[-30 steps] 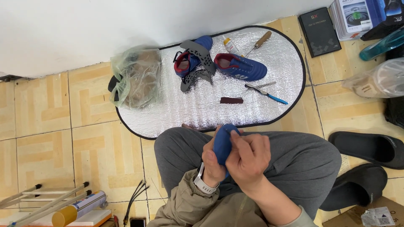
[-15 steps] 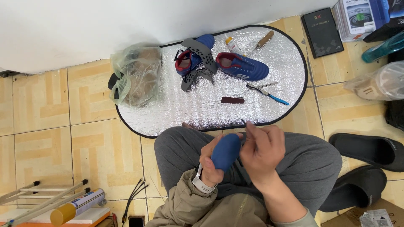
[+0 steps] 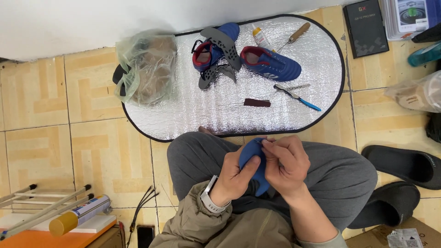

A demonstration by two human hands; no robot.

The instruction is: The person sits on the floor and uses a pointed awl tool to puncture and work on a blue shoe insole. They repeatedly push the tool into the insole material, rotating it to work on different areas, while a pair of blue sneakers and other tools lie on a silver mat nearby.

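A blue curved shoe insole (image 3: 253,161) sits at lower centre of the frame, above the grey-trousered lap. The left hand (image 3: 235,177) clasps its lower edge, thumb pressed across it; the right hand (image 3: 285,163) pinches its top edge. Above lies an oval silver foil mat (image 3: 220,110) bearing two blue shoes (image 3: 271,64).

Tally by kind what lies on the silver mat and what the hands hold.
Blue shoes: 2
Loose grey soles: 2
Glue tube: 1
Wooden-handled awl: 1
Blue-handled tool: 1
Dark red strip: 1
Plastic bag: 1
Blue insole, in both hands: 1
Total: 10
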